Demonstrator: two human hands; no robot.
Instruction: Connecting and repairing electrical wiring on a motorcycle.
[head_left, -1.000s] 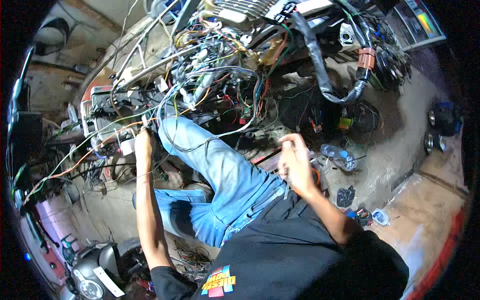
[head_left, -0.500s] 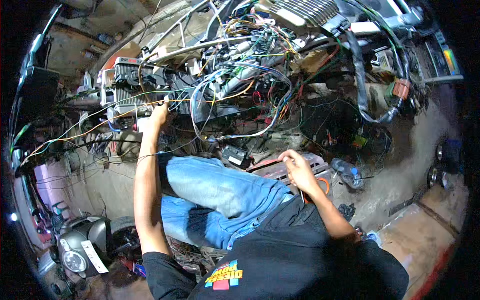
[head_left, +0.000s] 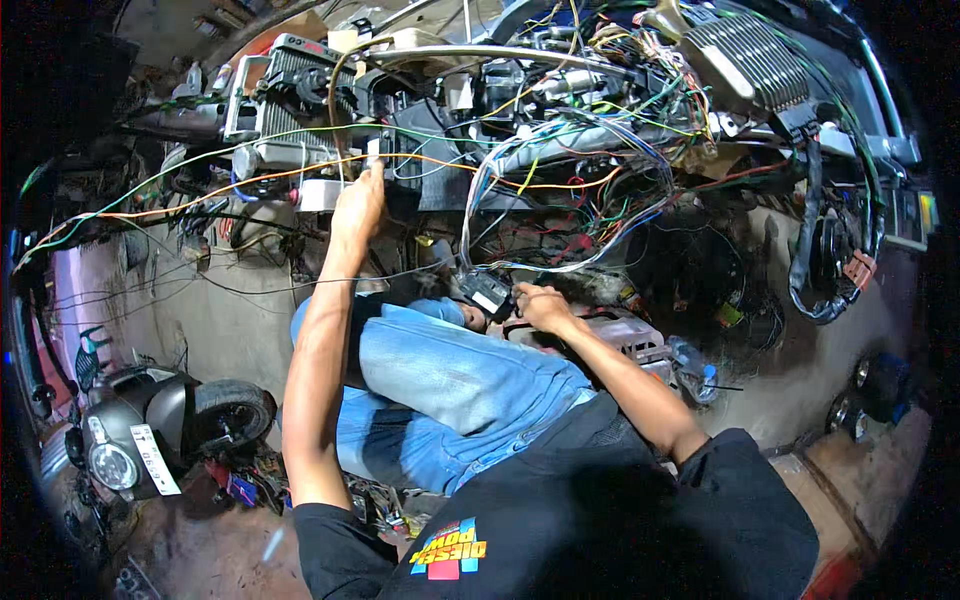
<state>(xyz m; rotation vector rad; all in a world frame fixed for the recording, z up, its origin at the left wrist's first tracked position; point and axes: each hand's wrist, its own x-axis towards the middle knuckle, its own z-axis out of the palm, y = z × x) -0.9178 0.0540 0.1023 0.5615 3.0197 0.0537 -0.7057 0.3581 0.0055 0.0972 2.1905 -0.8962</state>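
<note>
My left hand is raised to the wiring at centre left, its fingers closed around a small white-tipped piece, perhaps a connector. An orange wire and a green wire run past it. A finned metal unit stands just beyond that hand. Lower and to the right, my right hand has its fingers curled together beside a black box with a white label. Whatever those fingers hold, if anything, is hidden. A loop of bundled wires hangs above the right hand.
At the far right sits a ribbed metal box, with a black-sleeved cable looping down. A plastic bottle lies near a pale case. A motorcycle stands at lower left.
My right hand has moved left and forward to the labelled black box. The left hand stays at the wiring with its piece. The view has shifted, so the wiring appears farther right.
</note>
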